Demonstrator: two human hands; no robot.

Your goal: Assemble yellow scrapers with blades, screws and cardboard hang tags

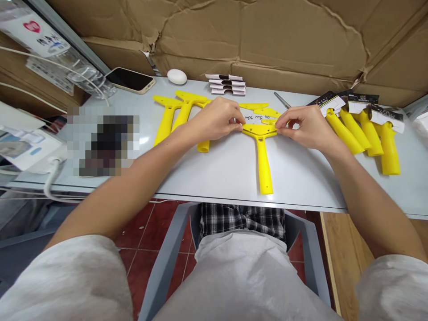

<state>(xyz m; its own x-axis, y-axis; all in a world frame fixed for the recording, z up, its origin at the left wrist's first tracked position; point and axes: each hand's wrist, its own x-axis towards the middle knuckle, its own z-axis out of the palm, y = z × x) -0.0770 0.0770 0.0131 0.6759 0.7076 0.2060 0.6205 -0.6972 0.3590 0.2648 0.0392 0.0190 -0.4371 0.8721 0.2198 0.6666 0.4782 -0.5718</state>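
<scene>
A yellow plastic scraper (264, 165) lies in front of me with its T-shaped head away from me and its handle pointing toward the table's front edge. My left hand (222, 118) is closed, with thumb and forefinger pinching the left end of the head. At the right end, the fingertips of my right hand (306, 127) are also closed on the head. Just behind it are flat yellow head pieces (265, 111) and small dark marks or parts, too small to tell. Left of these lie more yellow scrapers (182, 113), partly hidden by my left arm.
Yellow handles with black-and-white cards (366, 129) lie at the right. Folded cards (227, 84) are stacked near the cardboard (200, 40) at the back. A phone (130, 80), a white oval object (177, 76), a metal tool (281, 100) and a water bottle (63, 49) stand around.
</scene>
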